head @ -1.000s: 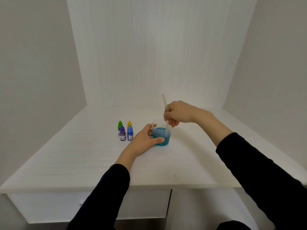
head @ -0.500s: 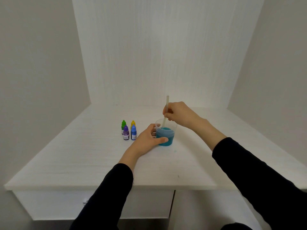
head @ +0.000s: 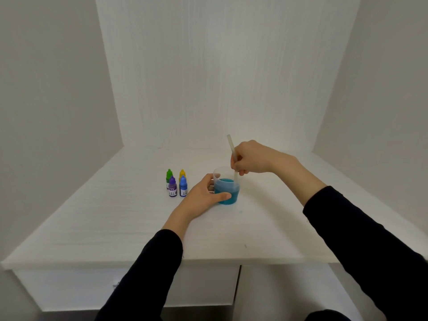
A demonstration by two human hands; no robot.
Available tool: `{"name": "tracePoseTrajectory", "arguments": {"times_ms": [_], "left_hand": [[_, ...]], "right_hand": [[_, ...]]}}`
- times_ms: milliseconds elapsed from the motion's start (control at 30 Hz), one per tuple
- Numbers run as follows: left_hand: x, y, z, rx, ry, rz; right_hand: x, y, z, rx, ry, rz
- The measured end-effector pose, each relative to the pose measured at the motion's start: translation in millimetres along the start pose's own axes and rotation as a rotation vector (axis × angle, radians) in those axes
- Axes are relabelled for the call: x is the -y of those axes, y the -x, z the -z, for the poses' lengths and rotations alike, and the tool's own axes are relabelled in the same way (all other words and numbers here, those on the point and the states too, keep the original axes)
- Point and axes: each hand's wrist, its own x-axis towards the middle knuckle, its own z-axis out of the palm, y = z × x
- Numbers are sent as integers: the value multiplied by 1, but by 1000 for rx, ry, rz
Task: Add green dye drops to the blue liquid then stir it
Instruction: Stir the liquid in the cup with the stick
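Stick (head: 232, 154) now leans left, upright a moment ago! Right hand (head: 251, 158) pinches it in the blue liquid (head: 228, 189); left hand (head: 203, 196) grips the cup (head: 225, 200) on the surface (head: 115, 228). Bottle (head: 172, 187) labels unreadable.

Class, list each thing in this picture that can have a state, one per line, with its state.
Cup: upright, part full of blue-green liquid.
Stirring stick: tilted, lower end in the liquid.
Green dye bottle: capped, upright.
Yellow, purple and blue dye bottles: capped, upright.
Left hand: holds the cup.
Right hand: grips the stick.
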Motion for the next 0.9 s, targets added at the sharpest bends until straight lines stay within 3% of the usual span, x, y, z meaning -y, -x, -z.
{"name": "tracePoseTrajectory", "arguments": {"times_ms": [167,300,567,733,900], "left_hand": [[0,1,1,-6,0,-3],[0,-1,0,-8,10,5],[0,-1,-1,0,8,1],[0,0,-1,-1,12,-4],[0,0,0,-11,14,-7]], "right_hand": [[9,-6,-6,15,-194,65],[8,-13,-18,-67,-306,103],[-8,-15,-25,-249,-108,62],[-15,-7,-10,-170,52,9],[-10,-3,-2,-62,7,-25]]}}
